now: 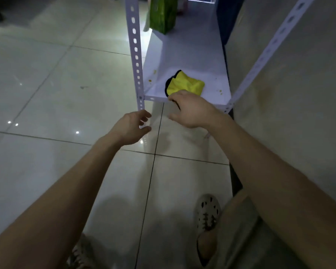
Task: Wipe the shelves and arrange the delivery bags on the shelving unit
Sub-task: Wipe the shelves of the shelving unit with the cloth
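Observation:
A white metal shelf (pixel 182 55) of the shelving unit runs away from me, low above the floor. A crumpled yellow cloth with a black edge (pixel 186 84) lies near the shelf's front edge. Small yellowish stains (pixel 150 80) dot the shelf surface around it. My right hand (pixel 190 109) hovers at the front edge just below the cloth, fingers loosely bent, touching or nearly touching its black edge. My left hand (pixel 132 127) hangs beside the foot of the front left upright, fingers loosely curled, holding nothing. A green delivery bag (pixel 163 14) stands at the shelf's far end.
A perforated white upright (pixel 135 55) stands at the front left, another (pixel 264 55) at the right against a beige wall (pixel 299 94). Glossy floor tiles (pixel 56 94) spread to the left. My feet in light shoes (pixel 208 212) stand below.

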Demonstrator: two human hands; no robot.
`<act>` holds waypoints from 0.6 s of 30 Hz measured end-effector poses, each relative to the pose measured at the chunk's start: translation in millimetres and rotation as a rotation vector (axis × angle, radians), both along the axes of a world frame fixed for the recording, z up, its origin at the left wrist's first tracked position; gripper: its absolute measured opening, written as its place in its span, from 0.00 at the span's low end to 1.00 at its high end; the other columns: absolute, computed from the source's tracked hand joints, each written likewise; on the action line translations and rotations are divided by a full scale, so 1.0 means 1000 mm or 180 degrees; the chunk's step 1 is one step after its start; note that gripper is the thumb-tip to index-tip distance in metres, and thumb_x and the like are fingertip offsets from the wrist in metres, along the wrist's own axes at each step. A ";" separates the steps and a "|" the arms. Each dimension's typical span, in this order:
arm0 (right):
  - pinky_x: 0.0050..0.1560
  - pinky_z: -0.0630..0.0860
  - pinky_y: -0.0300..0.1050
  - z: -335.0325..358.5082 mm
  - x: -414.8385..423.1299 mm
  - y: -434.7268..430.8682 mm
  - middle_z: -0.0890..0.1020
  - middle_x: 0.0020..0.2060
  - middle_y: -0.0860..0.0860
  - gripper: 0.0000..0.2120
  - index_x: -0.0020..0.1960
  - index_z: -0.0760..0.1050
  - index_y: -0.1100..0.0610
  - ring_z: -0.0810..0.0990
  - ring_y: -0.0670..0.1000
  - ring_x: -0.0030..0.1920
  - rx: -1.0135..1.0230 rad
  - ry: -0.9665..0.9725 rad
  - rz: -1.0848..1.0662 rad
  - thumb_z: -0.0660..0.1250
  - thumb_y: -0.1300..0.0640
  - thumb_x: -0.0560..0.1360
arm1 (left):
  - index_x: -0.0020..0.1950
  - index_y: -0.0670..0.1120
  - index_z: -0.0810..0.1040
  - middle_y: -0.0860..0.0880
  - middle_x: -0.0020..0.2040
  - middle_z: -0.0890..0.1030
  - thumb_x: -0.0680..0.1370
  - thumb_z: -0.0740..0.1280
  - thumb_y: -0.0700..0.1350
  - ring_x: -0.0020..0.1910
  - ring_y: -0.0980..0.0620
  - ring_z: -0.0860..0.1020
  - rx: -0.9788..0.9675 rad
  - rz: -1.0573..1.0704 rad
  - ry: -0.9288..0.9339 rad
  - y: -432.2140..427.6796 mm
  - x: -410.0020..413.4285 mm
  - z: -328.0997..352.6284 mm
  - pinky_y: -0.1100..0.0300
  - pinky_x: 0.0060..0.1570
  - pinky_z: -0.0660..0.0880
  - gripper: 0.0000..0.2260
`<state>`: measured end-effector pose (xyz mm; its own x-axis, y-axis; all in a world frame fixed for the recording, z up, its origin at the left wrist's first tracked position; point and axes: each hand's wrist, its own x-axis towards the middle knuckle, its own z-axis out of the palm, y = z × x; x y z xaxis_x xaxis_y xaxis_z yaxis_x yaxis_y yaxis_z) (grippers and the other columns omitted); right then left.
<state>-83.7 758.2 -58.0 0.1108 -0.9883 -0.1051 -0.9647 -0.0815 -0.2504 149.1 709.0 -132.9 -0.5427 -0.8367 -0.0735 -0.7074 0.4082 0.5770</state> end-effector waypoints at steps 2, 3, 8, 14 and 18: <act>0.64 0.75 0.55 0.009 -0.002 0.020 0.72 0.71 0.57 0.29 0.77 0.69 0.55 0.75 0.60 0.67 -0.0094 -0.0095 -0.0088 0.70 0.48 0.79 | 0.72 0.47 0.78 0.48 0.62 0.85 0.80 0.76 0.49 0.56 0.48 0.84 0.0055 0.0042 -0.0016 0.028 0.008 0.019 0.53 0.58 0.80 0.21; 0.63 0.75 0.55 0.012 -0.003 0.028 0.72 0.71 0.57 0.30 0.78 0.69 0.55 0.75 0.61 0.67 -0.0049 -0.0050 -0.0100 0.70 0.47 0.79 | 0.72 0.47 0.78 0.48 0.62 0.85 0.80 0.76 0.49 0.57 0.47 0.84 0.0089 0.0033 -0.0133 0.040 0.012 0.029 0.54 0.58 0.80 0.21; 0.63 0.76 0.56 0.029 -0.014 0.043 0.69 0.73 0.57 0.28 0.78 0.68 0.55 0.75 0.61 0.67 0.0203 0.0038 -0.0128 0.67 0.49 0.80 | 0.72 0.49 0.78 0.49 0.64 0.84 0.81 0.75 0.50 0.57 0.50 0.84 -0.0284 0.0195 -0.0264 0.069 0.021 0.087 0.55 0.57 0.79 0.21; 0.60 0.77 0.54 0.040 -0.006 0.040 0.68 0.72 0.57 0.29 0.77 0.68 0.55 0.76 0.61 0.64 0.0192 0.0083 -0.0147 0.69 0.49 0.79 | 0.73 0.49 0.77 0.49 0.66 0.83 0.81 0.75 0.52 0.57 0.51 0.84 -0.0494 0.0195 -0.0231 0.085 0.023 0.113 0.53 0.56 0.80 0.22; 0.65 0.75 0.52 0.034 0.003 0.012 0.65 0.76 0.57 0.33 0.80 0.64 0.56 0.73 0.60 0.70 0.0082 -0.0149 -0.0286 0.69 0.48 0.80 | 0.74 0.50 0.77 0.48 0.68 0.82 0.81 0.73 0.52 0.62 0.47 0.82 -0.0819 0.0101 -0.0455 0.070 0.021 0.116 0.49 0.59 0.80 0.22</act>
